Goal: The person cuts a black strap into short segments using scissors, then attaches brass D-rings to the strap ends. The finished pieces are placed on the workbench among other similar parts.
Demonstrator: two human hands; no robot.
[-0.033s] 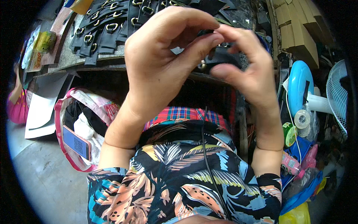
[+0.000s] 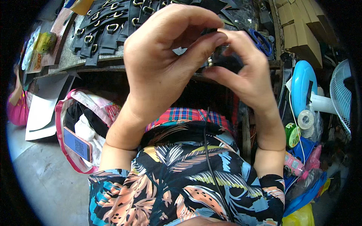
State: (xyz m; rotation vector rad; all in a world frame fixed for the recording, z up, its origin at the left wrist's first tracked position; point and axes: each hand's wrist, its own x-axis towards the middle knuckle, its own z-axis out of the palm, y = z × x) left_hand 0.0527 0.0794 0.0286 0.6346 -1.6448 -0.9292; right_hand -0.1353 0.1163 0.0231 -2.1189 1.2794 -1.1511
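Note:
My left hand (image 2: 160, 60) is raised over the near edge of the bench, thumb and fingers pinched on a small black strap piece (image 2: 209, 31). A shiny metal fitting (image 2: 210, 61) shows just below that pinch, probably attached to the strap. My right hand (image 2: 247, 69) curves in from the other side. Its thumb tip touches the fitting and its forefinger meets the left fingertips. Fingers hide most of the held piece. Beyond my left hand, several black straps with brass-coloured D-rings (image 2: 109, 30) lie in rows on the bench (image 2: 64, 64).
Blue-handled scissors (image 2: 261, 42) lie behind my right hand, near cardboard boxes (image 2: 301, 35). A blue and white fan (image 2: 303, 86) stands at right. On the left, a pink-edged bag (image 2: 62, 124) holds a white cloth and a phone (image 2: 77, 144). A black cable (image 2: 209, 162) runs down my shirt.
My right hand has shifted slightly left and its thumb now meets the metal fitting. The scissors handles have come into fuller view. My left hand is almost still.

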